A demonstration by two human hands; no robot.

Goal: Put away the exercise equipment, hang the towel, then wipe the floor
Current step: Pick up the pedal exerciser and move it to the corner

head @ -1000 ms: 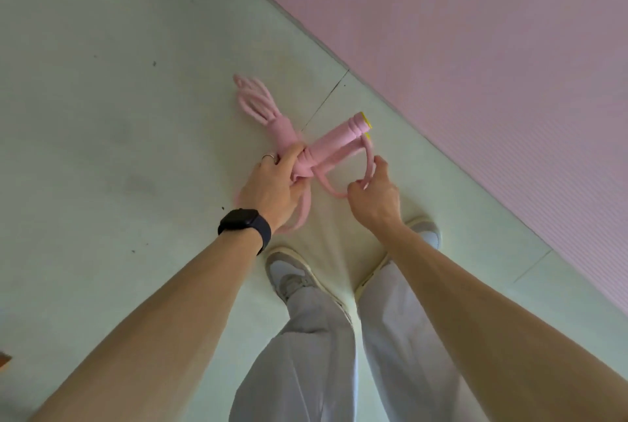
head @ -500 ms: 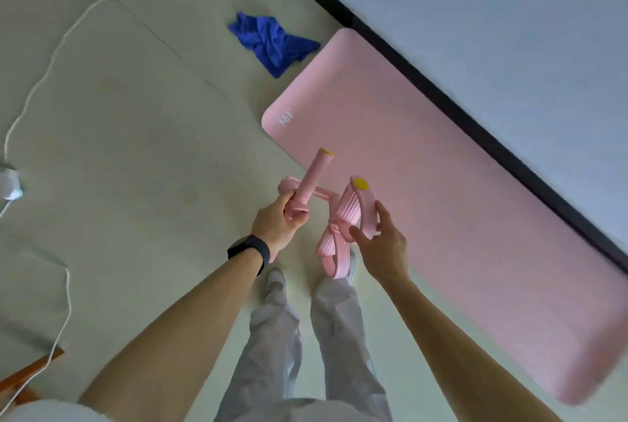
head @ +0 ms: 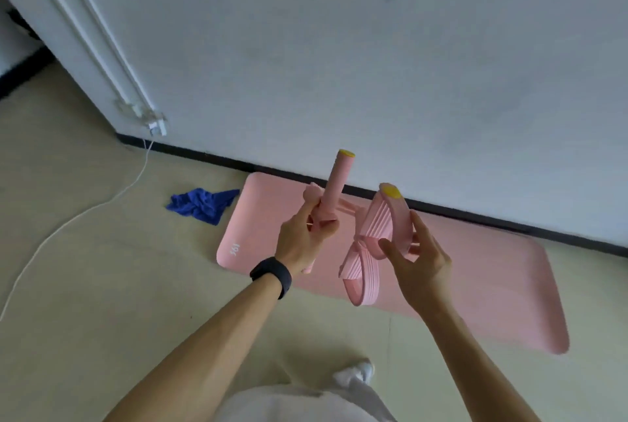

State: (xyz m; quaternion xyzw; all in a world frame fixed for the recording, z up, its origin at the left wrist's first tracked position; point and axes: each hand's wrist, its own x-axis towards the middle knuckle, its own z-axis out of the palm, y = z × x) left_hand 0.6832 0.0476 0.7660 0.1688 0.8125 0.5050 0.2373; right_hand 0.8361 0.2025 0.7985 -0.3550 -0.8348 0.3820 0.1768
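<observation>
Above the mat [head: 475, 285], the left hand [head: 302, 241] grips one handle [head: 336, 183] of the jump rope [head: 380, 224] upright; the right hand [head: 418, 262] loosely pinches the coiled loops [head: 360, 272]; that slack pinch could let them spill and unravel; the towel [head: 202, 205] lies just left of the mat.

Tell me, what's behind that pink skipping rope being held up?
Behind the skipping rope lies a pink mat on the floor. Left hand and right hand hide a patch of it.
</observation>
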